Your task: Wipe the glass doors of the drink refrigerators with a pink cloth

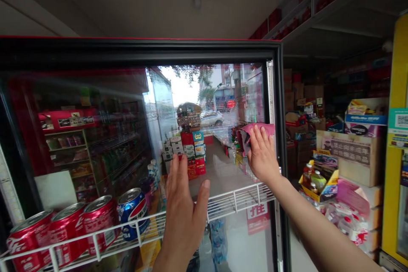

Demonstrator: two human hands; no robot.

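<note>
The right hand (pixel 263 153) is raised high with the arm stretched forward, and its palm is pressing a pink cloth (pixel 256 129) flat on the glass door (pixel 204 93) of a drinks cooler. The grip is spread, not pinching, and the cloth sits under the palm and fingers, near the right edge of the door. The left hand (pixel 185 210) stands upright with the fingers open and the back toward the camera. It is very close to the glass, but maybe it does not touch, this is hard to see. Behind the glass, red cans (pixel 98 225) and a blue Pepsi can (pixel 132 212) lie on a white wire shelf (pixel 236 199). Cardboard boxes (pixel 349 157) are stacked to the right of the door.
</note>
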